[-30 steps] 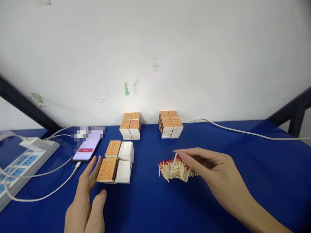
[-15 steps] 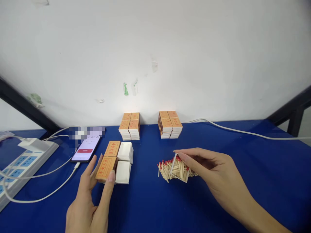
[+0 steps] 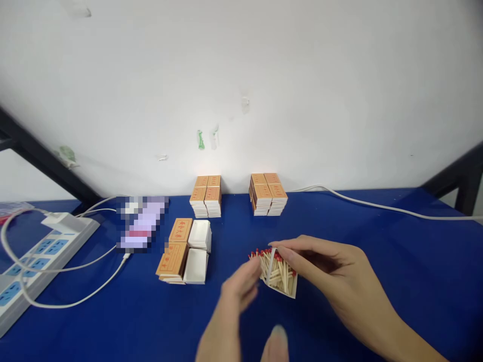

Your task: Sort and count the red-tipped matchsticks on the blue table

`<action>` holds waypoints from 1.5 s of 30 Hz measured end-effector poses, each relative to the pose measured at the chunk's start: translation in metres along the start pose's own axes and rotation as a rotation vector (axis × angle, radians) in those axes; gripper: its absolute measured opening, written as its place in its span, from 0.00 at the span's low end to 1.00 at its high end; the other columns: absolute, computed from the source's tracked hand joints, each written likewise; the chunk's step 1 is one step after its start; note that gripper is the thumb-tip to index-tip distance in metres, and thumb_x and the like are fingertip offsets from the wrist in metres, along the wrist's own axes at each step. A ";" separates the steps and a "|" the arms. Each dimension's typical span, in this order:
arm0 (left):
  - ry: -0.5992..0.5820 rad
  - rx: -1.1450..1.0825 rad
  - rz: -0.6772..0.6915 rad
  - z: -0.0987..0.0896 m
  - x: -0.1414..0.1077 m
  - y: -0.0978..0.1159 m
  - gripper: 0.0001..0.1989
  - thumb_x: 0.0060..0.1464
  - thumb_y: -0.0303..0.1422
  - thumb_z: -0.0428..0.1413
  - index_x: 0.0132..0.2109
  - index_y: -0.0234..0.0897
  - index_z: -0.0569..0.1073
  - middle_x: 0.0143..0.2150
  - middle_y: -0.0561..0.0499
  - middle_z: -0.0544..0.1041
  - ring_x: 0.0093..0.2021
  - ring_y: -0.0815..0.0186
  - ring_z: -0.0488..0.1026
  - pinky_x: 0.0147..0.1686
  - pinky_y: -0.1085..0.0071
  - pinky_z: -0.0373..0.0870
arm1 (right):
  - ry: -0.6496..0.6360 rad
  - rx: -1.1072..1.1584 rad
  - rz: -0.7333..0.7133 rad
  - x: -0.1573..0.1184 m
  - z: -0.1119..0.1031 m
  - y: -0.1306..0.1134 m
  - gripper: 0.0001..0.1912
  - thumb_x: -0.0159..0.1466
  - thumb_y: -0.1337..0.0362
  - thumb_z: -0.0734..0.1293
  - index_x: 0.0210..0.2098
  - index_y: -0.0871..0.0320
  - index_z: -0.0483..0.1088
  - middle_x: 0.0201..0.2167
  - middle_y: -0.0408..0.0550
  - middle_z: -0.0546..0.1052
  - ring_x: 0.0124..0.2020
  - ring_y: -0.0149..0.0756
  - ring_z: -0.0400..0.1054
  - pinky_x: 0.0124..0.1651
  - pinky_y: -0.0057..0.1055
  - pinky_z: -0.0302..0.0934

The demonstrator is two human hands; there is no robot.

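Observation:
My right hand [image 3: 332, 276] pinches the far edge of a small white matchbox tray [image 3: 270, 269], which is tilted and filled with wooden matches [image 3: 283, 277]. Behind and to the left of the tray, a pile of loose red-headed matches [image 3: 258, 257] lies on the blue table. My left hand [image 3: 236, 301] is beside the tray, holding nothing, its thumb spread away from the fingers and slightly blurred. Left of it stand stacked orange matchbox sleeves [image 3: 172, 259] next to stacked empty white trays [image 3: 196, 266].
Two blocks of stacked matchboxes, the left block [image 3: 206, 193] and the right block [image 3: 268, 192], stand near the white wall. At the left are a charging phone [image 3: 141, 226], a power strip [image 3: 49, 256] and white cables. Another cable [image 3: 358, 201] runs along the back right.
My left hand has left the orange sleeve stack and moved right, close to the tray. The filled tray in my right hand has come slightly nearer and tilted.

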State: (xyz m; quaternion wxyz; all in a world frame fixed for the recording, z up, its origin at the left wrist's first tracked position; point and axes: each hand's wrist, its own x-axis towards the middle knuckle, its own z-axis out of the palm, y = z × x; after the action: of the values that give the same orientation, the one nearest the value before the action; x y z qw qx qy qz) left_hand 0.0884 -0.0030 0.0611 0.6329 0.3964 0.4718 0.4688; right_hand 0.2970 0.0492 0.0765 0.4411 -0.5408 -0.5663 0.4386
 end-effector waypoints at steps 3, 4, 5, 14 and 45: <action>-0.175 -0.131 -0.110 0.021 0.017 -0.013 0.28 0.70 0.58 0.58 0.63 0.43 0.82 0.57 0.41 0.86 0.58 0.45 0.84 0.60 0.47 0.79 | -0.011 -0.020 -0.015 -0.001 -0.002 0.001 0.15 0.66 0.43 0.78 0.44 0.43 0.90 0.42 0.47 0.89 0.41 0.44 0.84 0.44 0.34 0.79; -0.243 -0.193 -0.156 0.025 0.022 -0.017 0.32 0.69 0.60 0.59 0.63 0.39 0.82 0.57 0.38 0.85 0.57 0.44 0.85 0.58 0.48 0.79 | -0.012 -0.030 -0.020 -0.001 -0.003 0.002 0.15 0.67 0.43 0.78 0.43 0.43 0.90 0.41 0.47 0.89 0.41 0.44 0.84 0.43 0.34 0.78; -0.297 -0.256 -0.187 0.027 0.027 -0.021 0.34 0.68 0.61 0.60 0.62 0.36 0.82 0.56 0.35 0.85 0.56 0.44 0.85 0.57 0.49 0.80 | -0.014 -0.039 -0.022 0.000 -0.003 0.002 0.15 0.67 0.42 0.77 0.42 0.43 0.90 0.41 0.47 0.89 0.41 0.44 0.84 0.43 0.34 0.78; -0.492 -0.649 -0.286 0.022 0.046 -0.030 0.22 0.70 0.47 0.65 0.55 0.32 0.82 0.48 0.38 0.83 0.42 0.60 0.83 0.41 0.69 0.76 | -0.151 0.063 0.050 0.000 -0.004 0.001 0.18 0.71 0.42 0.74 0.44 0.46 0.88 0.31 0.44 0.83 0.27 0.33 0.73 0.32 0.31 0.69; -0.648 -0.732 -0.389 -0.008 0.039 -0.028 0.28 0.78 0.51 0.53 0.71 0.34 0.74 0.50 0.37 0.84 0.49 0.58 0.83 0.49 0.66 0.74 | -0.108 0.275 0.032 -0.012 -0.035 0.016 0.29 0.60 0.59 0.86 0.59 0.42 0.81 0.53 0.47 0.87 0.50 0.38 0.83 0.54 0.29 0.77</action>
State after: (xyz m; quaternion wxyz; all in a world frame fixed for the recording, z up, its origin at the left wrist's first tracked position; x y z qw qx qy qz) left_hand 0.0910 0.0285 0.0240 0.9187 0.1794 0.1221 0.3300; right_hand 0.3346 0.0382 0.0687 0.4728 -0.4596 -0.5151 0.5476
